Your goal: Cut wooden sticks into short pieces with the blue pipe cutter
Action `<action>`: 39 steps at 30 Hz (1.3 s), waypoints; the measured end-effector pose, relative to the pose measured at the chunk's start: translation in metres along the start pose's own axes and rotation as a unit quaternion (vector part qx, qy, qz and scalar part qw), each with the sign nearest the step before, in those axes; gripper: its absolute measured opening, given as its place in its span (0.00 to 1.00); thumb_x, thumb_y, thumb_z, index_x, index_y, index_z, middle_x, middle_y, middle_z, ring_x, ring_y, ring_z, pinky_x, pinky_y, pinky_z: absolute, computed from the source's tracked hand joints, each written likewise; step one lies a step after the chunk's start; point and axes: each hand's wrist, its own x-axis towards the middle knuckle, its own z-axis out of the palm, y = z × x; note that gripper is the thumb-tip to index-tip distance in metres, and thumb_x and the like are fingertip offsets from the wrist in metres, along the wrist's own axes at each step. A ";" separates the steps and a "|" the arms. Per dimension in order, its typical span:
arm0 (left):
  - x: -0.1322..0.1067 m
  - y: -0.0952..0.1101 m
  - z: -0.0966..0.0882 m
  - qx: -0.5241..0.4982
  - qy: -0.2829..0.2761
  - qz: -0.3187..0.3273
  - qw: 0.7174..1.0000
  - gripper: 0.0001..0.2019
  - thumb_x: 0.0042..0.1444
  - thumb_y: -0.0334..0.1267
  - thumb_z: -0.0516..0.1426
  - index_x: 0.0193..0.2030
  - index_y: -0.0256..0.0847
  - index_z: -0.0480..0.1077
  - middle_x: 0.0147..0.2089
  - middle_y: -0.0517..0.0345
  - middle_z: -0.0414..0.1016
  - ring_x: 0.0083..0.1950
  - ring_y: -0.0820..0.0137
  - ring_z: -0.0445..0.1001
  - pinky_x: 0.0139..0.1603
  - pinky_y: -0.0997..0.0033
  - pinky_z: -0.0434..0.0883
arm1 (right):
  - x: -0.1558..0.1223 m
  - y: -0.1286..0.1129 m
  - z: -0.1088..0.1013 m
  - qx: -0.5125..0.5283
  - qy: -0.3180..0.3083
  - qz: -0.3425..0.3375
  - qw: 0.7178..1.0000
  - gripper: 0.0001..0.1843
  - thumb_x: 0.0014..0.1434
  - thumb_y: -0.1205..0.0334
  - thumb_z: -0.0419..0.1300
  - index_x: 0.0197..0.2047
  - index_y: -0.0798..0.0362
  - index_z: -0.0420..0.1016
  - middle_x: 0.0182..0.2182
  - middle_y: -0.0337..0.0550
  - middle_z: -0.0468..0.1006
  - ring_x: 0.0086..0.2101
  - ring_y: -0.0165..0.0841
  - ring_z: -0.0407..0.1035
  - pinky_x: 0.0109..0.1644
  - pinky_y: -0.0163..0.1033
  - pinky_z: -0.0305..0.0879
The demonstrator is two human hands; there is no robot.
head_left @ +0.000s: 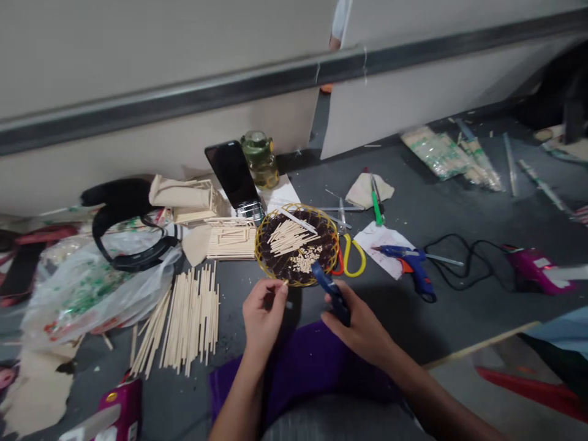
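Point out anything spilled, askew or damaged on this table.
Some loose sticks splay at a slant beside the straighter row, left of the left hand. The beige sheet at lower left has a ragged edge, as if torn.

A pale grey, flat partition wall (138, 49) spans the frame's top, crossed by a dark grey, straight rail (184, 95); below lies a dark grey tabletop (441, 214).

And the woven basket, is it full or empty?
Neither: the basket is partly filled. Thin sticks and small cut pieces lie inside, with its dark weave showing around them.
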 end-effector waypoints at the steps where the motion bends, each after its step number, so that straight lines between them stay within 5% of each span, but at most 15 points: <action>1: 0.004 0.001 -0.003 -0.014 0.022 -0.001 1.000 0.07 0.54 0.40 0.62 0.33 0.39 0.74 0.30 0.61 0.72 0.30 0.74 0.71 0.32 0.76 0.70 | -0.002 0.001 0.002 -0.044 0.018 -0.035 0.998 0.24 0.55 0.62 0.59 0.55 0.51 0.63 0.46 0.48 0.75 0.45 0.41 0.70 0.51 0.47 0.67; 6: 0.026 0.015 -0.012 -0.178 0.058 -0.029 0.982 0.10 0.51 0.43 0.64 0.32 0.39 0.75 0.26 0.61 0.71 0.26 0.76 0.67 0.27 0.77 0.70 | -0.020 0.009 0.021 -0.250 0.027 -0.116 0.961 0.34 0.50 0.66 0.63 0.61 0.57 0.63 0.45 0.54 0.73 0.46 0.49 0.67 0.53 0.56 0.64; 12: 0.041 0.029 0.003 -0.257 0.022 -0.043 0.965 0.12 0.46 0.45 0.66 0.31 0.37 0.76 0.27 0.59 0.72 0.28 0.75 0.68 0.25 0.78 0.70 | -0.017 0.013 0.017 -0.265 -0.043 -0.177 0.947 0.32 0.51 0.53 0.69 0.57 0.56 0.69 0.46 0.54 0.73 0.45 0.47 0.67 0.49 0.52 0.67; 16: 0.051 0.032 0.013 -0.295 0.019 -0.059 0.954 0.14 0.40 0.43 0.69 0.29 0.37 0.74 0.24 0.62 0.70 0.25 0.77 0.66 0.23 0.80 0.70 | 0.020 0.004 -0.012 -0.207 0.036 -0.221 0.952 0.13 0.63 0.62 0.57 0.51 0.50 0.73 0.42 0.48 0.76 0.45 0.40 0.68 0.49 0.44 0.67; 20: 0.058 0.029 0.017 -0.345 -0.005 -0.097 0.933 0.14 0.37 0.40 0.69 0.28 0.37 0.71 0.24 0.64 0.70 0.25 0.77 0.68 0.23 0.80 0.71 | 0.075 -0.008 -0.038 -0.297 0.109 -0.186 0.930 0.12 0.66 0.66 0.52 0.44 0.52 0.77 0.40 0.48 0.77 0.43 0.39 0.69 0.48 0.42 0.65; 28: 0.060 0.008 0.006 -0.362 0.007 -0.131 0.923 0.17 0.35 0.42 0.69 0.27 0.37 0.69 0.25 0.62 0.72 0.24 0.78 0.69 0.22 0.81 0.70 | 0.149 -0.014 -0.035 -0.464 0.024 -0.140 0.874 0.14 0.67 0.65 0.51 0.43 0.53 0.79 0.40 0.51 0.76 0.43 0.40 0.65 0.46 0.40 0.57; 39: 0.053 0.006 0.006 -0.330 -0.010 -0.099 0.939 0.17 0.39 0.46 0.69 0.28 0.34 0.75 0.28 0.59 0.73 0.24 0.79 0.68 0.22 0.81 0.70 | 0.169 -0.010 -0.019 -0.532 -0.020 -0.138 0.835 0.16 0.67 0.67 0.49 0.42 0.58 0.79 0.40 0.54 0.77 0.43 0.39 0.64 0.41 0.39 0.56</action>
